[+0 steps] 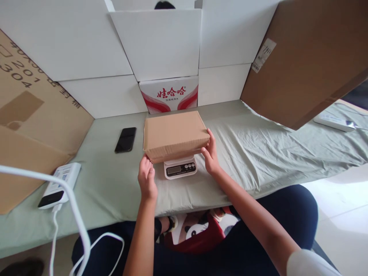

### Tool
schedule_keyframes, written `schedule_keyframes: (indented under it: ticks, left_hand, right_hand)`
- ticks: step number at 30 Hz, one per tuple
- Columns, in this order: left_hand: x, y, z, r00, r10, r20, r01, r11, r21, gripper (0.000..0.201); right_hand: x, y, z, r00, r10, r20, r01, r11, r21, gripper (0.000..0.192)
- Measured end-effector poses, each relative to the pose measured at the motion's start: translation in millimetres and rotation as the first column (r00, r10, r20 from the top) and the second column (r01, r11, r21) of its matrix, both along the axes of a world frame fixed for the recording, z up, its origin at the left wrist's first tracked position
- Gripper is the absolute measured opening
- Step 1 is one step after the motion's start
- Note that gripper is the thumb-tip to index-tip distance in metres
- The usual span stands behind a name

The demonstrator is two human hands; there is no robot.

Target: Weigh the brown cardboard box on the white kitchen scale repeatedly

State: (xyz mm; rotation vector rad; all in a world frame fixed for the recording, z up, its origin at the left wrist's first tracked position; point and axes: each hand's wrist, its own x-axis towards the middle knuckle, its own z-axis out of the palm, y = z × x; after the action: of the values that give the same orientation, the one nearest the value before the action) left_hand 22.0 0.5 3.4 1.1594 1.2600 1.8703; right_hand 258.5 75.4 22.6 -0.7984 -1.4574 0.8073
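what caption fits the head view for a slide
Both hands, left and right, steady a cardboard box on a small digital scale.
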Motion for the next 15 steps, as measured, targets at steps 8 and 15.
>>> schedule_keyframes:
  ticks: [8,15]
  left_hand:
    - [-11,79,39.2,0.994,-0.104,-0.036,0.108,0.984,0.139,0.067]
    - [-26,157,1.1,0.994,-0.098,0.042,0.096,0.995,0.033,0.067]
  right_hand:
    - [-23,75,25.8,0.999,-0.001,-0.054,0.006,0.996,0.086,0.076]
    - [-36,136,-18.2,0.998,0.027,-0.062,-0.024,0.999,0.037,0.083]
